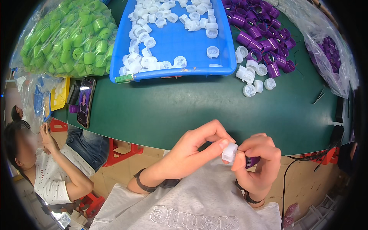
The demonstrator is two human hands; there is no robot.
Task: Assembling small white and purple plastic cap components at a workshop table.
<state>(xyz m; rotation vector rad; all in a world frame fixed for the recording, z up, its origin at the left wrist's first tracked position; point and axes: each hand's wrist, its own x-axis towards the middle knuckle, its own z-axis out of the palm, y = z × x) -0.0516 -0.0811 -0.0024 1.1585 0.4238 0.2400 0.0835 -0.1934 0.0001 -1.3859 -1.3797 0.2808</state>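
Observation:
Above my lap, at the near edge of the green table, my left hand (200, 143) pinches a translucent white plastic cap (229, 151) between thumb and fingers. Close against it, my right hand (263, 158) is closed, its fingertips touching the cap's right side. A purple plastic cylinder (252, 162) sits in the right hand, mostly covered by the fingers. Whether the cap and cylinder touch, I cannot tell. Beyond my hands, several loose white caps (249, 90) lie beside a heap of purple cylinders (273, 57), some with thin wires.
A blue tray (172, 75) of white caps stands on the green table (168, 111). Left of it are a bag of green cylinders (76, 42), a propped phone (86, 102) and a yellow bin (61, 96). Another person (65, 165) sits at left. A black cable (285, 180) hangs at right.

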